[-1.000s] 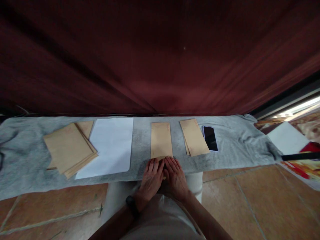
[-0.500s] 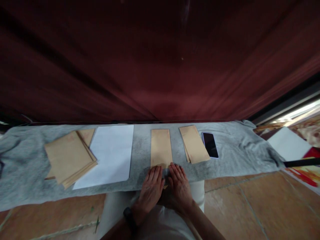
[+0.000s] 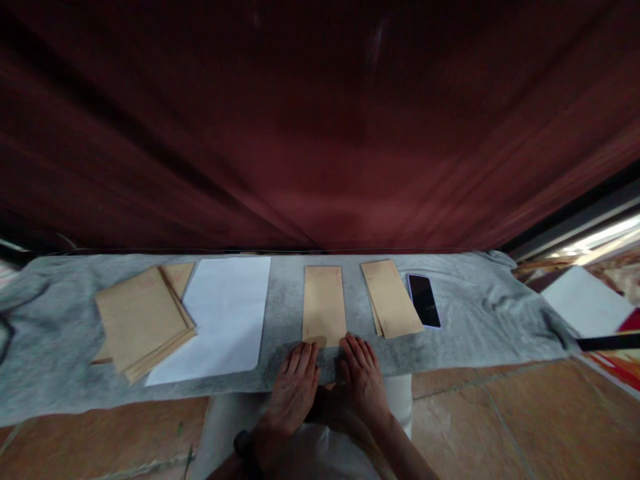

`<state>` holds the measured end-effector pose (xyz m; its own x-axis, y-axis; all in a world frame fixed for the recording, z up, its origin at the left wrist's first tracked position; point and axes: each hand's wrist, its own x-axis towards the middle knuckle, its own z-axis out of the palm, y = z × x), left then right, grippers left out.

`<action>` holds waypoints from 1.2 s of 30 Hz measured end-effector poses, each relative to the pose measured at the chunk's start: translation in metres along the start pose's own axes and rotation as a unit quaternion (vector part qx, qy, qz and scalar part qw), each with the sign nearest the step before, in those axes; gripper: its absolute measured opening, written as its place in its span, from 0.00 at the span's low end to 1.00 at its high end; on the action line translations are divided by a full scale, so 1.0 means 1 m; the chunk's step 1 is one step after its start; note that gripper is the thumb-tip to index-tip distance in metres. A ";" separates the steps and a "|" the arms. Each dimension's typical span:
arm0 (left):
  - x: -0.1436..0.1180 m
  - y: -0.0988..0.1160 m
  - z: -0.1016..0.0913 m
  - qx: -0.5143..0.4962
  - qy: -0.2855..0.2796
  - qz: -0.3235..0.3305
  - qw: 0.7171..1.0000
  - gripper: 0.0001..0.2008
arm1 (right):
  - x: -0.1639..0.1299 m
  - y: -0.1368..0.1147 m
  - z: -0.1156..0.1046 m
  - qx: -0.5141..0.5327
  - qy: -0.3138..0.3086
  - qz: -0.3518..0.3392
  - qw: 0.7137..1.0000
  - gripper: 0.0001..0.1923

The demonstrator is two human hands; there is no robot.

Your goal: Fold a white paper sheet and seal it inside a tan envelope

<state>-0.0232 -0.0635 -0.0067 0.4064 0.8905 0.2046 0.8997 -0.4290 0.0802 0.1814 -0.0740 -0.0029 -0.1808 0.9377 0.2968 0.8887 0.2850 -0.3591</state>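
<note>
A brown paper envelope (image 3: 324, 303) lies flat and upright in front of me on the grey cloth (image 3: 285, 293). At its near left corner rests my left hand (image 3: 296, 377), palm down with fingers stretched out. My right hand (image 3: 363, 375) lies likewise at the near right corner, fingers flat and slightly apart. Neither hand is wrapped around anything; fingertips touch the envelope's near edge. To the right, a small stack of brown envelopes (image 3: 393, 298) lies at a slant. Further left, a pile of brown envelopes (image 3: 143, 320) partly covers white paper (image 3: 227, 313).
A phone (image 3: 424, 300) with a dark screen lies beside the right-hand stack. Behind the cloth rises a dark red surface (image 3: 320, 147). At the far right are a white sheet (image 3: 587, 300) and a black bar (image 3: 607, 343). Tiled floor (image 3: 465, 427) shows below.
My hands have moved slightly apart, the left one outward and toward me, uncovering more of the envelope's near edge. The whole view has shifted a little.
</note>
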 end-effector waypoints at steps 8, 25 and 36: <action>0.021 0.011 0.000 -0.012 0.012 0.013 1.000 0.19 | 0.036 -0.001 0.011 0.070 0.070 0.113 0.989 0.18; 0.070 0.000 -0.053 -0.170 -0.019 -0.135 0.976 0.14 | 0.076 -0.030 -0.011 0.540 0.026 0.246 0.804 0.27; 0.074 0.029 -0.047 -0.787 0.098 -0.446 0.414 0.22 | 0.069 -0.029 0.000 0.579 -0.043 0.346 0.737 0.31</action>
<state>0.0259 -0.0170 0.0573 -0.1350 0.8375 -0.5295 -0.6044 0.3538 0.7138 0.1430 -0.0180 0.0279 0.0776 0.9333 -0.3507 -0.1649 -0.3349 -0.9277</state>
